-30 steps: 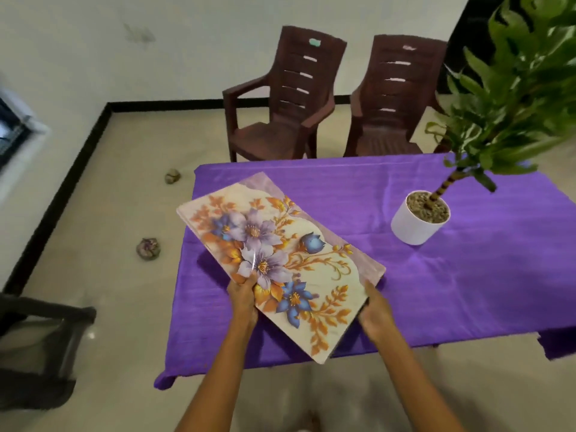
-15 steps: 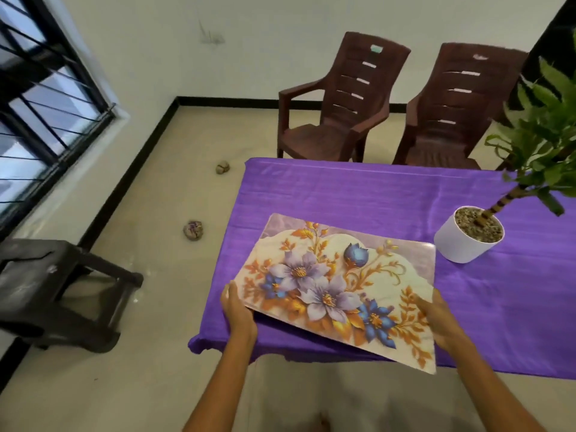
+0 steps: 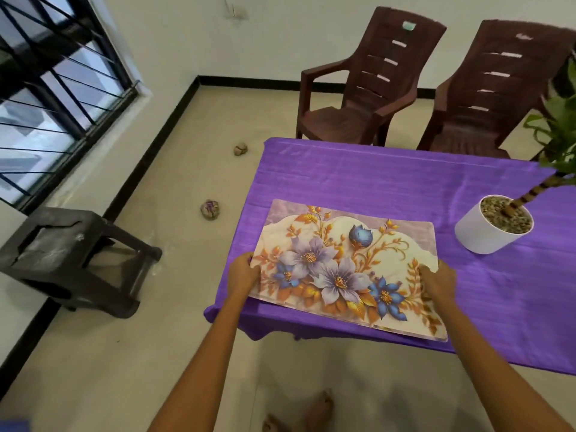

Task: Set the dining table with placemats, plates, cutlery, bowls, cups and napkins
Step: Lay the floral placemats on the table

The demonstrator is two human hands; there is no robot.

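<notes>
Floral placemat [image 3: 346, 269] held at the table's near left corner.
It is gripped at each short edge by the left hand [image 3: 243, 275] and right hand [image 3: 438, 283] over the purple tablecloth [image 3: 389, 179]; whether it lies fully flat cannot be told.

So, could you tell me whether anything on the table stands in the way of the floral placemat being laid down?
Nothing visible does. Both hands hold the placemat over bare purple tablecloth; the potted plant stands apart to its right.

We note the bench [image 3: 389, 182] under purple cloth — on it a floral placemat [image 3: 343, 266], and a white plant pot [image 3: 489, 232] near its right.
</notes>
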